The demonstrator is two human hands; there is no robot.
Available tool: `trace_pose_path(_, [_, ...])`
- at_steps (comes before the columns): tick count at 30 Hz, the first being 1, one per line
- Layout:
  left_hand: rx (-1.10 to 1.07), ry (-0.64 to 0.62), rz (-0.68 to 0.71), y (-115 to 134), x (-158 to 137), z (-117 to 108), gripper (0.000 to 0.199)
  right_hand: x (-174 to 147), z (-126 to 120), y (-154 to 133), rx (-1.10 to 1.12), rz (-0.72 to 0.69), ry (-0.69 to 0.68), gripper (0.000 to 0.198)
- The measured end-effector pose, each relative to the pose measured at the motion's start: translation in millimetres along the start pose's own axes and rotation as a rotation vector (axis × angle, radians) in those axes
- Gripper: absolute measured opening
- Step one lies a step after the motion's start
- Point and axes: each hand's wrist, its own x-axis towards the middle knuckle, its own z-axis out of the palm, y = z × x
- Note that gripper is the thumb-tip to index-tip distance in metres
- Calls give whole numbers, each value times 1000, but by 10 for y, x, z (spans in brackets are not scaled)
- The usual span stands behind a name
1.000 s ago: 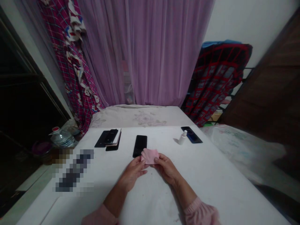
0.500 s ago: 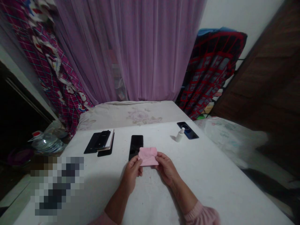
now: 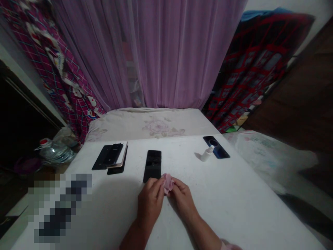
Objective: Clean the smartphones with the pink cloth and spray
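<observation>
A pink cloth (image 3: 168,184) is bunched up between my two hands above the white table. My left hand (image 3: 151,198) is closed on its left side, and my right hand (image 3: 183,196) pinches its right side. Just beyond my left hand lies a black smartphone (image 3: 152,165), screen up, its near end close to my fingers. To the right, farther off, a small white spray bottle (image 3: 207,153) stands upright beside a dark blue phone or panel (image 3: 217,147) with a ring on it.
At the left is a stack of phones (image 3: 114,154), dark ones and a white-edged one. A large clear water bottle (image 3: 56,151) with a red cap stands past the left edge of the table (image 3: 218,201). Purple curtains (image 3: 169,52) hang behind. A pixelated patch covers the lower left.
The cloth was a flat folded rectangle and is now crumpled small. My hands have come closer together and slightly nearer to me. The view has shifted a little.
</observation>
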Motion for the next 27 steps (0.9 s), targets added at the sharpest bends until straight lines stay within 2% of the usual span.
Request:
trace_pose_path(4, [-7, -16, -41, -17, 15, -21, 27, -27, -11, -18, 121, 115, -62, 44])
trace_pose_path(7, [-24, 43, -144, -29, 84, -65, 15, -26, -5, 3, 103, 104, -80, 57])
trace_pose_path(9, [-93, 85, -200, -39, 119, -97, 10, -18, 2, 24, 84, 98, -75, 49])
trace_pose_path(11, [-204, 109, -239, -53, 130, -122, 16, -6, 2, 39, 59, 105, -24, 38])
trace_pose_path(13, [-365, 96, -304, -66, 117, -133, 26, 9, -9, 43, 38, 90, 40, 39])
trace_pose_path(18, [-726, -28, -509, -41, 89, -105, 41, 43, -33, 12, 7, 27, 106, 44])
trace_pose_path(22, [-769, -95, -503, 24, 162, -65, 44, 57, -26, -29, 12, 16, 135, 45])
trace_pose_path(25, [-688, -106, -439, 14, 257, -38, 43, 68, -36, -62, -1, 88, 133, 56])
trace_pose_path(27, [-609, -90, -390, -10, 321, -31, 35, 79, -55, -86, -48, 151, 84, 60])
